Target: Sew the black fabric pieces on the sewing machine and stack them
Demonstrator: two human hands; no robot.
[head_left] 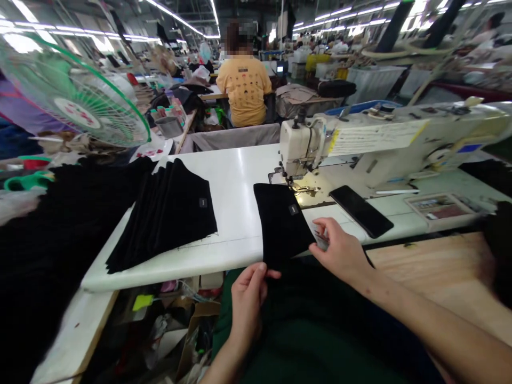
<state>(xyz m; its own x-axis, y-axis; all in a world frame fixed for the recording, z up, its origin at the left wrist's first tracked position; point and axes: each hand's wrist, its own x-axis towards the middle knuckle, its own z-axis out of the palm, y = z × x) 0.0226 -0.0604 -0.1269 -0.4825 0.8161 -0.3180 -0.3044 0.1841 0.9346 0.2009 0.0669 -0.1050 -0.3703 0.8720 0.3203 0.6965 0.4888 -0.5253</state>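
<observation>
A black fabric piece with a small dark label lies on the sewing table, its far edge close to the needle area of the sewing machine. My left hand pinches its near left corner at the table's front edge. At the right edge of the same piece, my right hand has thumb and index finger closed on the cloth; the other fingers are curled and partly hidden. Left of the cloth stands a fanned stack of similar black pieces, the top one labelled too.
A black phone and a framed picture tray lie right of the machine needle. A green fan stands at the left, above a heap of black cloth. Ahead, a person in a yellow shirt sits facing away.
</observation>
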